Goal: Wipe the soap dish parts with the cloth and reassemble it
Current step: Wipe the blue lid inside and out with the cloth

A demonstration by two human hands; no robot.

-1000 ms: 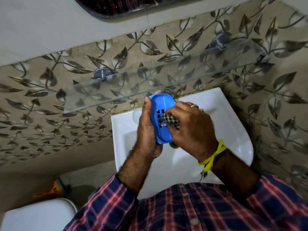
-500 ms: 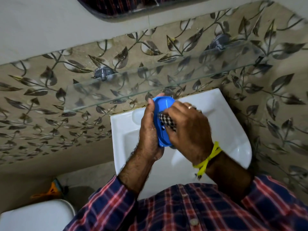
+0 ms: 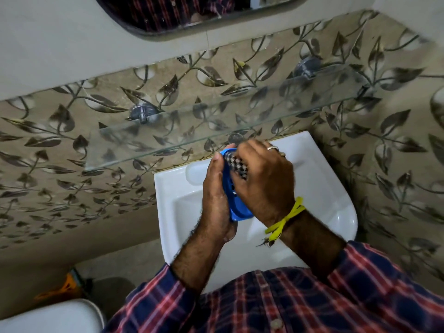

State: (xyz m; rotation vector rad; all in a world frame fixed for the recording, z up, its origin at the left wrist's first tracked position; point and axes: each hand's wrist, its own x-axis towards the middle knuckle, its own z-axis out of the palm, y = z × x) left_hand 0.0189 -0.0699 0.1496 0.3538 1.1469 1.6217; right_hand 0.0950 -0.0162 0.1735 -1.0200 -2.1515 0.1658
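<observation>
A blue slotted soap dish part [image 3: 232, 195] stands on edge above the white basin, gripped from the left by my left hand [image 3: 215, 198]. My right hand [image 3: 264, 181] presses a black-and-white checked cloth [image 3: 236, 165] against the upper inside of the blue part. My right hand covers most of the part. No other soap dish part shows.
The white wash basin [image 3: 319, 188] sits below my hands against a leaf-patterned tiled wall. A glass shelf [image 3: 168, 135] on metal brackets juts out just above my hands. A mirror [image 3: 192, 13] hangs higher up. A white toilet lid [image 3: 48, 316] and an orange object [image 3: 62, 288] lie lower left.
My right hand has slid the cloth upward along the blue part, from its slotted middle toward its top end. The part has turned more edge-on and my left hand keeps its grip.
</observation>
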